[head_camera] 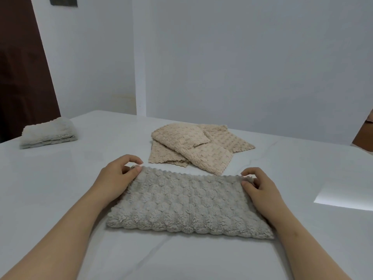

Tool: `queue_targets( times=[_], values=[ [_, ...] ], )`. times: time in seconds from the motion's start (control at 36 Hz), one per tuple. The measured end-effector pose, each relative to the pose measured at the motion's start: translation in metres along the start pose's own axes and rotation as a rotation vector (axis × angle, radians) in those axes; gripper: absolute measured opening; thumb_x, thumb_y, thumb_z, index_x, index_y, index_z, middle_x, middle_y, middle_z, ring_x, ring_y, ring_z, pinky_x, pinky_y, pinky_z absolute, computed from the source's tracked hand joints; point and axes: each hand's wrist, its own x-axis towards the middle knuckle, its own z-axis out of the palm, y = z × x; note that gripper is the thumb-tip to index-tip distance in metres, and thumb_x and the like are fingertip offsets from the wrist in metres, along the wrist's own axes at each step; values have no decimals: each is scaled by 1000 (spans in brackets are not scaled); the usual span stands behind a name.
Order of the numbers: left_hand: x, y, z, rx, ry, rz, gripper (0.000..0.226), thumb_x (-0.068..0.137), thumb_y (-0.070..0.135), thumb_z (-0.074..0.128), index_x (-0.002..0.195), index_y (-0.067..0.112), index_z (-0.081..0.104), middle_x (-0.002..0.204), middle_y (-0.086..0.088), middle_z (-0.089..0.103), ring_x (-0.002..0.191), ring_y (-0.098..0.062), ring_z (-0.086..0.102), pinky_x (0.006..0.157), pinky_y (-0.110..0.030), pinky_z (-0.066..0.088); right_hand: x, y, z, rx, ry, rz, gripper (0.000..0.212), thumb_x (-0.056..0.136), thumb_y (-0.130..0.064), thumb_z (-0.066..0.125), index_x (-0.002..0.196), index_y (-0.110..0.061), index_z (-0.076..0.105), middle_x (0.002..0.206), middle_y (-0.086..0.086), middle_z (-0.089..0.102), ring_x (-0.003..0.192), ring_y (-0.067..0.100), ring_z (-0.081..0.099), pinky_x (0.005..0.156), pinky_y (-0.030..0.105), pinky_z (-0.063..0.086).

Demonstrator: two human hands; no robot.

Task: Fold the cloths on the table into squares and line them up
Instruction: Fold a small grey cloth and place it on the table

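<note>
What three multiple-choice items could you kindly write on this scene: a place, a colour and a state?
1. Where is the folded pale cloth? A near right edge; B far left of the table; C on the floor.
2. What colour is the loose cloth pile? A blue; B black; C beige.
3. What do the left hand and right hand do to the grey cloth? A pinch its far corners; B press it flat; C hover above it.
Answers: 1 B, it sits at that edge; 2 C, all its cloths are beige; 3 A, both grip a corner.
</note>
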Motion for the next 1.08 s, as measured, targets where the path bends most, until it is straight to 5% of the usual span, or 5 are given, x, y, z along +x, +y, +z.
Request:
queue_targets(
  times=[0.22, 0.44, 0.75, 0.97, 1.08],
  values=[
    [1, -2, -1, 18, 54, -63, 15, 84, 26, 66, 70, 23, 63, 57, 5, 57, 55, -17, 45, 62, -29, 39, -3, -5, -4, 124, 73, 7, 13, 83, -12, 65, 76, -22, 67, 81, -3, 68, 80, 14, 61, 76, 29, 46],
    [6, -3, 2, -82, 124, -86, 18, 86, 12, 62, 70, 21, 61, 66, 1, 59, 59, -13, 46, 55, -25, 34, 1, -11, 0, 305, 195, 79, 3, 89, -16, 60, 87, -15, 61, 73, 3, 62, 67, 17, 54, 60, 26, 42],
    [1, 6, 5, 230, -8, -60, 25, 94, 8, 44, 100, 22, 63, 105, -3, 63, 88, -18, 52, 78, -26, 38, -8, -18, -1, -411, -113, 176, 58, 89, -30, 47, 141, -21, 20, 83, 3, 59, 80, 21, 57, 71, 31, 44],
    [-29, 56, 20, 335, -169, 219, 35, 98, 24, 40, 131, 29, 48, 151, 8, 28, 140, -9, 20, 114, -30, 13, -16, -19, -8, -433, -130, 269, 24, 82, -19, 56, 63, -14, 41, 58, 0, 45, 58, 17, 44, 54, 28, 31],
    [-42, 57, 64, 744, -487, 169, 52, 97, 51, 22, 146, 38, 11, 158, 7, 1, 145, -17, -2, 116, -46, 2, -16, -17, -8, -409, -50, 216, 17, 91, -21, 45, 75, -16, 41, 76, 2, 50, 69, 18, 46, 57, 30, 32]
  ],
)
